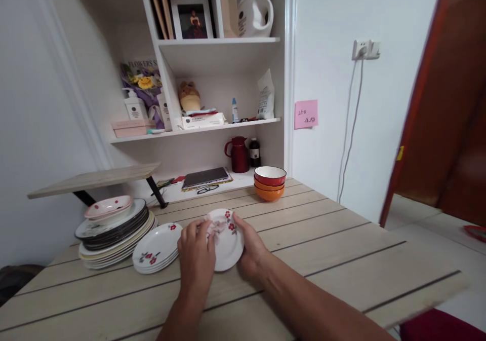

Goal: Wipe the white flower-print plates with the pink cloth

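A small white plate (227,252) with red flowers is tilted up above the table in front of me. My right hand (252,247) grips its right edge, thumb on the face and fingers behind. Against the plate's upper left face, my left hand (197,244) presses a crumpled, pale pinkish cloth or tissue (216,228), its fingers closed on it. Just left of that hand, a stack of matching flowered plates (159,244) sits on the table.
Further left stands a taller plate stack (114,234) topped by a pink-rimmed dish (109,207), near a wooden riser (94,179). Nested red and orange bowls (269,184) stand at the back right. Behind are a dark red jug (239,155), a laptop-like dark slab (205,177) and shelves.
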A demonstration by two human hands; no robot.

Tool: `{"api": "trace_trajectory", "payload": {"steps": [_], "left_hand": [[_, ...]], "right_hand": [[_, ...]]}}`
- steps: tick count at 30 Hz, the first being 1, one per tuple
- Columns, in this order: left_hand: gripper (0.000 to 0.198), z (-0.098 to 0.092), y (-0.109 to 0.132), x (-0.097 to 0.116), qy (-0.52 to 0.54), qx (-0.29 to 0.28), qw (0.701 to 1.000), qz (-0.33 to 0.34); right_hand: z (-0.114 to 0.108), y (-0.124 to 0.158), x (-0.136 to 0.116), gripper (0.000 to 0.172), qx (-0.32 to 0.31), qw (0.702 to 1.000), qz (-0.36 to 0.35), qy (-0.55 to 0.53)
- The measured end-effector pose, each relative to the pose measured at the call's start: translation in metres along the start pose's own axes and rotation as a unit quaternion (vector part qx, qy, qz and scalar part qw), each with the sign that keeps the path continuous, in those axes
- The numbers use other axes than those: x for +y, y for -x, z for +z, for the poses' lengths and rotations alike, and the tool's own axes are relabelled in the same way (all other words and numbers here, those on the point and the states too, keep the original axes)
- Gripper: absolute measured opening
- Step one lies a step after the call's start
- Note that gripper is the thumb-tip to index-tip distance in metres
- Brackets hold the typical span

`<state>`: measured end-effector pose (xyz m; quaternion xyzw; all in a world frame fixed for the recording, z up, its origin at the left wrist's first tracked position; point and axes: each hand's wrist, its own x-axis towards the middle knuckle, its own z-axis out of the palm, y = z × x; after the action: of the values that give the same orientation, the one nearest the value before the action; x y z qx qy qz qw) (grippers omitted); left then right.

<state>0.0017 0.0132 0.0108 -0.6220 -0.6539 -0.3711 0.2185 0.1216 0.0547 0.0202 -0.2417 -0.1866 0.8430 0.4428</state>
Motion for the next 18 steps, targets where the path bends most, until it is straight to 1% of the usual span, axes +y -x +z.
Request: {"api": "trace_trajectory", "payload": {"steps": [2,3,5,6,8,9,10,12,14,16,17,18], "left_hand": [[0.027,0.003,0.008,0.017,0.034,-0.003,0.998,0.055],[0.028,0.006,0.013,0.025,0.052,-0.01,0.994,0.092],[0.031,0.011,0.023,0.038,0.079,-0.029,0.984,0.158],[0.036,0.013,0.027,0.041,0.085,-0.029,0.982,0.169],[0.04,0.012,0.03,0.042,0.096,-0.011,0.987,0.126],[0.043,0.008,0.029,0.041,0.106,-0.011,0.989,0.102],[0.049,0.004,0.026,0.038,0.126,0.001,0.989,0.08],[0.05,-0.007,0.019,0.031,0.187,0.03,0.981,0.038],[0.05,-0.014,0.012,0.024,0.24,0.067,0.968,-0.012],[0.053,-0.014,0.006,0.016,0.289,0.088,0.95,-0.078],[0.056,-0.012,0.005,0.013,0.321,0.086,0.936,-0.114],[0.061,-0.009,0.004,0.01,0.373,0.075,0.912,-0.157]], "right_hand": [[0.0,0.003,-0.009,0.035,-0.009,1.0,-0.004,-0.024],[0.0,0.005,-0.012,0.037,-0.022,0.999,0.006,-0.03],[0.0,0.007,-0.014,0.043,-0.049,0.997,0.045,-0.032],[0.0,0.008,-0.013,0.045,-0.058,0.996,0.066,-0.029],[0.0,0.006,-0.008,0.043,-0.066,0.994,0.083,-0.031],[-0.001,0.005,-0.005,0.039,-0.066,0.994,0.074,-0.038],[-0.001,0.003,-0.002,0.036,-0.067,0.995,0.061,-0.046],[-0.002,-0.002,0.002,0.032,-0.068,0.995,0.043,-0.059],[-0.003,-0.005,0.003,0.034,-0.057,0.996,0.048,-0.058],[-0.005,-0.007,0.001,0.035,-0.039,0.997,0.056,-0.046],[-0.005,-0.007,-0.001,0.035,-0.032,0.997,0.055,-0.041],[-0.005,-0.008,-0.003,0.035,-0.028,0.998,0.051,-0.036]]}}
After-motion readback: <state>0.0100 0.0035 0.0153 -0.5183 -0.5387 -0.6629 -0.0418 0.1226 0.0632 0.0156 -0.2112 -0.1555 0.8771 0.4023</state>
